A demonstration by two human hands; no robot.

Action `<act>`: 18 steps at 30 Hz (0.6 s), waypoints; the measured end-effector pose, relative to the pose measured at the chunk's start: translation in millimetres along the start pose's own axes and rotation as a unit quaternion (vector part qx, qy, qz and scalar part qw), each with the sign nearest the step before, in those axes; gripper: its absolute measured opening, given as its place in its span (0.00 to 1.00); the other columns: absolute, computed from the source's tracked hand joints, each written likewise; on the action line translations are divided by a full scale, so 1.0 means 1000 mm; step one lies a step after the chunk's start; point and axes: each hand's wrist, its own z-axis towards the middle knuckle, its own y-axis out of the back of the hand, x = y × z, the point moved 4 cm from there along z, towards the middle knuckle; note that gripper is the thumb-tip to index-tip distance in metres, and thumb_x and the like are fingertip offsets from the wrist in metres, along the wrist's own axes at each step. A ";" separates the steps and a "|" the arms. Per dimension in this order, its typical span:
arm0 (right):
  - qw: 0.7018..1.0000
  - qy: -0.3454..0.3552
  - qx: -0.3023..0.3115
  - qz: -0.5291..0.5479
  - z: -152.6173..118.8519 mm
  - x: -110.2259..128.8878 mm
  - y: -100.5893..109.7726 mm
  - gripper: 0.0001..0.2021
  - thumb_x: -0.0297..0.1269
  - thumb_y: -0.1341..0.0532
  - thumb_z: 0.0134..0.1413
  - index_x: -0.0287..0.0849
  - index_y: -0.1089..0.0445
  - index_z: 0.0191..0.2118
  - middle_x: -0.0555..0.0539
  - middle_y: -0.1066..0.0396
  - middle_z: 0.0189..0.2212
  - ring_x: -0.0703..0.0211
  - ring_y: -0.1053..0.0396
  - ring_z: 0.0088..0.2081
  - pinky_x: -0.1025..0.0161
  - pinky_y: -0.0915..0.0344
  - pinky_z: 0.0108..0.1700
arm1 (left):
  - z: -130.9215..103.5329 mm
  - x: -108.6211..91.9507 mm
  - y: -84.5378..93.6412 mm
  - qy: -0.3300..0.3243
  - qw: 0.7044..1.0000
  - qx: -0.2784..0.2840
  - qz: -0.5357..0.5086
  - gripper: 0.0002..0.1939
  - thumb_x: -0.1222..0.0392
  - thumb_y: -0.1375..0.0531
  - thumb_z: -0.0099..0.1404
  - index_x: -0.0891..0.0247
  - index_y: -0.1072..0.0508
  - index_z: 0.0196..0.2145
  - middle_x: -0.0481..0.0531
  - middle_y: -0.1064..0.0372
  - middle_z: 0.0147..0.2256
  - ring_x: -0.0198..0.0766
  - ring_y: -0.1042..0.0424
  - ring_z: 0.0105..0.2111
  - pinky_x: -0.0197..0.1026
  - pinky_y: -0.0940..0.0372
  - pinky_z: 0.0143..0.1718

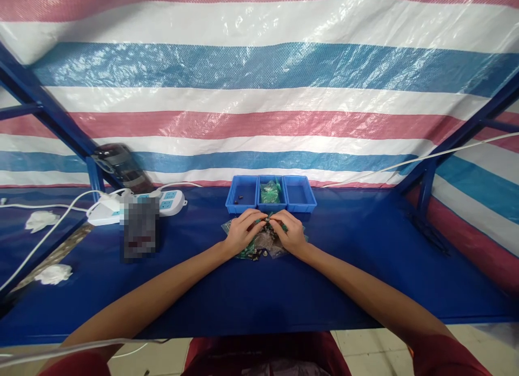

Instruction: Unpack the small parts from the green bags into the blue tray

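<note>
My left hand (240, 231) and right hand (288, 232) meet at the centre of the frame, fingertips pinched together on one small green part (268, 220) held just above the heap of small parts (263, 247) that lies on a clear bag on the blue table (251, 295). Both grips are closed on that piece, the left thumb and forefinger from one side, the right from the other; what exactly the piece is I cannot tell, it is too small. Just above my hands in the picture stands the row of three blue bins (271, 193): a few dark bits in the left one, green pieces in the middle one, the right one bare as far as I can see. To do this well I judge I should keep the pinch light and work low over the heap (a dropped piece then lands among its fellows, not on the floor). The power strip (140, 204) and its white cable (52, 227) sit well apart at the left.
</note>
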 end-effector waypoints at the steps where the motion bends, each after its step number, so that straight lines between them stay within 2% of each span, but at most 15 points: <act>1: 1.000 -0.001 0.000 0.000 0.000 0.000 0.000 0.09 0.37 0.47 0.63 0.41 0.31 0.37 0.46 0.31 0.29 0.60 0.33 0.30 0.63 0.34 0.34 | 0.000 0.000 0.000 -0.001 1.000 -0.002 0.000 0.09 0.61 0.45 0.67 0.62 0.29 0.44 0.54 0.29 0.40 0.31 0.31 0.28 0.34 0.33 0.30; 5: 1.000 -0.005 0.002 -0.001 -0.001 -0.001 0.001 0.08 0.36 0.46 0.62 0.41 0.31 0.37 0.46 0.31 0.29 0.60 0.33 0.30 0.63 0.35 0.33 | 0.001 -0.001 0.000 -0.007 1.000 -0.010 -0.002 0.09 0.61 0.44 0.67 0.63 0.28 0.44 0.54 0.29 0.40 0.31 0.30 0.29 0.33 0.33 0.32; 18: 1.000 0.018 -0.002 -0.005 0.000 -0.001 0.001 0.07 0.35 0.45 0.62 0.41 0.32 0.36 0.45 0.32 0.28 0.60 0.34 0.29 0.63 0.36 0.32 | 0.002 -0.002 0.000 -0.020 1.000 -0.014 0.010 0.09 0.61 0.45 0.68 0.63 0.28 0.44 0.55 0.29 0.40 0.29 0.31 0.26 0.32 0.34 0.28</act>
